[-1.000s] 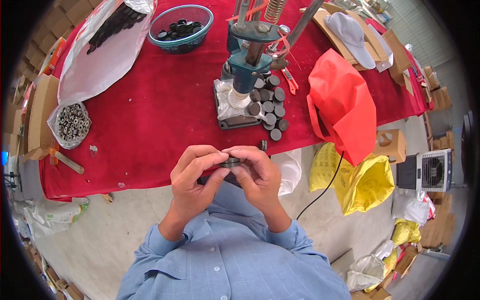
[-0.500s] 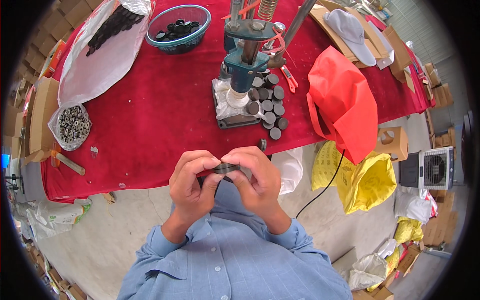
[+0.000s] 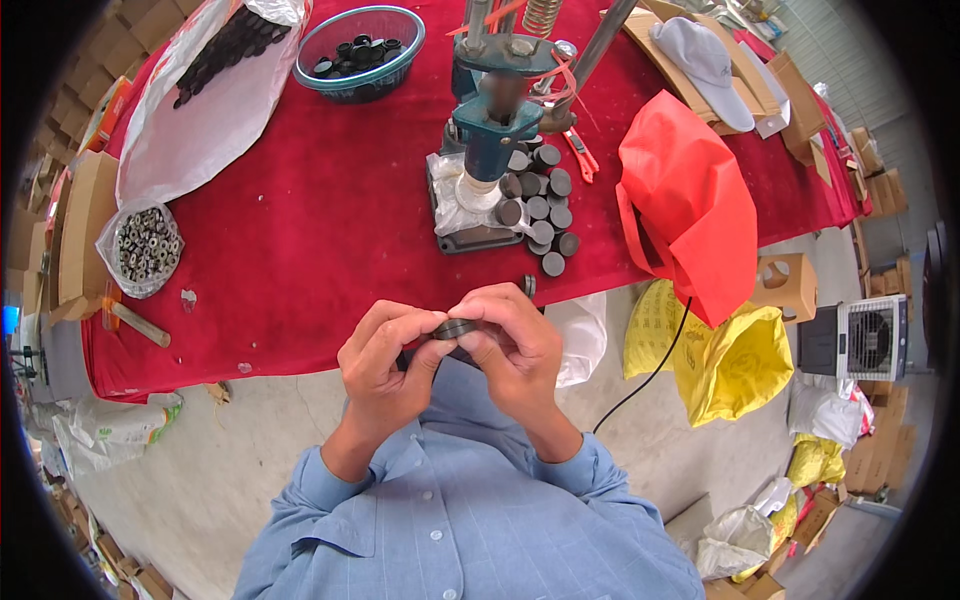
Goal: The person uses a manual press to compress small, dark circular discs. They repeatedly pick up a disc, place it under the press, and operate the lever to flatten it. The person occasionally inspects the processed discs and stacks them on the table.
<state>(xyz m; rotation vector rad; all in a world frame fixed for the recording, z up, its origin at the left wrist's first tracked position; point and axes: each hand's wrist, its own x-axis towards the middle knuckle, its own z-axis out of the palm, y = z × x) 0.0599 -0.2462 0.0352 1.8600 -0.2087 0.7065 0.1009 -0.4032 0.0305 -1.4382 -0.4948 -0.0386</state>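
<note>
Between my two hands, just off the table's front edge, is a small round black disc-shaped cap (image 3: 456,328). My left hand (image 3: 392,350) pinches its left side between thumb and fingers. On its right side my right hand (image 3: 512,345) pinches it the same way. The fingers cover part of the cap. Beyond them stands a green hand press (image 3: 490,150) on a dark base, with clear plastic around its lower part. Several black round caps (image 3: 553,264) lie to the right of the press. Another small black piece (image 3: 529,284) stands near the table edge, close to my right hand.
On the red cloth (image 3: 290,260) are a blue bowl (image 3: 400,72) of black caps, a white sack (image 3: 170,150) with black pieces, a bag of metal parts (image 3: 148,250), a hammer (image 3: 140,325) and a red cutter (image 3: 581,155). A red bag (image 3: 690,200) lies right; yellow sacks (image 3: 740,370) stand below.
The cap has turned slightly and shifted a little up and to the right in my fingers. Both hands still hold it.
</note>
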